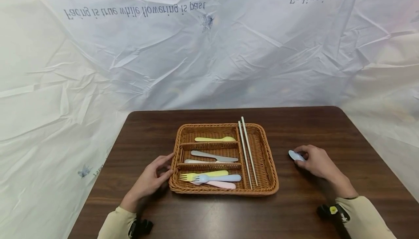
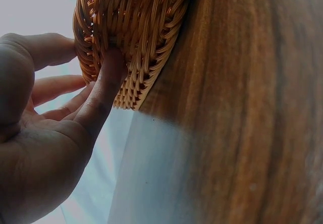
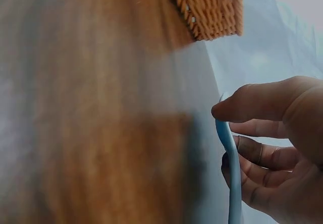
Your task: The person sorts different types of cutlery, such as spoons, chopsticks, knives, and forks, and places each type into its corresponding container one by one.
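A woven wicker basket (image 1: 273, 180) with compartments lies on the dark wooden table. My left hand (image 1: 152, 177) touches its left side with extended fingers; the left wrist view shows fingertips against the wicker wall (image 2: 136, 27). To the right of the basket, my right hand (image 1: 315, 160) pinches a light blue spoon (image 1: 295, 155) between thumb and fingers. The right wrist view shows the spoon's handle (image 3: 234, 183) running down along the fingers. In the basket lie a yellow spoon (image 1: 214, 139), a grey knife (image 1: 214, 156) above a paler one, and a pair of white chopsticks (image 1: 247, 148).
The front left compartment holds a yellow fork (image 1: 212, 174), a blue fork (image 1: 222, 178) and a pink-handled piece (image 1: 222, 184), overlapping. The chopsticks' far ends stick out past the back rim. Beyond the table (image 1: 150, 122) hangs a white printed sheet (image 1: 196, 57).
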`<state>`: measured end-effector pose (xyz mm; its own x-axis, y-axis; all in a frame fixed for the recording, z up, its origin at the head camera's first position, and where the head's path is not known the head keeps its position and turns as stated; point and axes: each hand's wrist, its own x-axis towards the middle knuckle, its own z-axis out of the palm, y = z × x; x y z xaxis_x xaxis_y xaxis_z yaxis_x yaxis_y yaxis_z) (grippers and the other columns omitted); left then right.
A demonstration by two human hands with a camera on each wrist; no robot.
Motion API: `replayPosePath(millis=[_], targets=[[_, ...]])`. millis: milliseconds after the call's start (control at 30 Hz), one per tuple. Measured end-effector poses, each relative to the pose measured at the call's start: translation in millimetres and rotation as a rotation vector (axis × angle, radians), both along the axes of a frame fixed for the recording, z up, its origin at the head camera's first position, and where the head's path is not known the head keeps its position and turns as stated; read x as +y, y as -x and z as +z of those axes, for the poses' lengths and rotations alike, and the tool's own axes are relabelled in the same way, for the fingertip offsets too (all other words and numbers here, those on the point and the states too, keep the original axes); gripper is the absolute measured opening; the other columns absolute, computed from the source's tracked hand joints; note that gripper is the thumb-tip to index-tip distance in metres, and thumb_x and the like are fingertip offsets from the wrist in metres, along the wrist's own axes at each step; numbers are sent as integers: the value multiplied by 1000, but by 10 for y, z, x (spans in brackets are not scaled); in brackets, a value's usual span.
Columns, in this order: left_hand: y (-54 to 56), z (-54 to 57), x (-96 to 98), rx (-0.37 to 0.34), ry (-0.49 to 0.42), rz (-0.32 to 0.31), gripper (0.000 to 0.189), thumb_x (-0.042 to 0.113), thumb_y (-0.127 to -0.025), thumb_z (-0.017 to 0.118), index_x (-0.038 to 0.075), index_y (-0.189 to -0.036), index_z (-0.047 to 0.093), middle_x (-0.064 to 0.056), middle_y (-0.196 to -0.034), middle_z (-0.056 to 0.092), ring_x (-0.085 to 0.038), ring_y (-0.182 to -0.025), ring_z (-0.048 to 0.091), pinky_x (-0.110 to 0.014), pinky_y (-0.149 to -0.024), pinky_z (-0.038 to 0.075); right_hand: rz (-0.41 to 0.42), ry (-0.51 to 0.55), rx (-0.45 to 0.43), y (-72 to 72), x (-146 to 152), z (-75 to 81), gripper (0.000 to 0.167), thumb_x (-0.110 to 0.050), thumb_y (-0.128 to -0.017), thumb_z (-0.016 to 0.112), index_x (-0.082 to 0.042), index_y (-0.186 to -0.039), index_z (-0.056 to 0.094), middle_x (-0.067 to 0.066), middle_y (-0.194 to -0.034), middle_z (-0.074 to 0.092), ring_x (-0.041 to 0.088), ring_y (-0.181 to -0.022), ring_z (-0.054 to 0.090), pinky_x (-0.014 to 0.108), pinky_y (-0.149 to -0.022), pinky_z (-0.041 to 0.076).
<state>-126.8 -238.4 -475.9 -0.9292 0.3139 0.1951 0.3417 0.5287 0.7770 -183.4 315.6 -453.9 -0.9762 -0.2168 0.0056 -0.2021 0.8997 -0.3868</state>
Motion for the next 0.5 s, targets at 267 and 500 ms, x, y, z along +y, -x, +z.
replayPosePath(millis=[267,500], targets=[[6,-5,-6,-16,-28,-4,56,4,-92,65,5,-145,46,-15,-123,57,-22,-96,63,-24,-67,52,12,17,65,68,-95,133,34,-19,-83,75,-4,-112,68,15,-99,64,22,-81,58,35,-64,44],[12,-8,-17,-20,-24,-3,56,5,-93,65,6,-145,46,-14,-123,57,-21,-97,63,-23,-68,53,64,31,118,144,-235,282,33,-17,-83,75,-4,-113,68,13,-97,65,24,-82,60,36,-65,45]])
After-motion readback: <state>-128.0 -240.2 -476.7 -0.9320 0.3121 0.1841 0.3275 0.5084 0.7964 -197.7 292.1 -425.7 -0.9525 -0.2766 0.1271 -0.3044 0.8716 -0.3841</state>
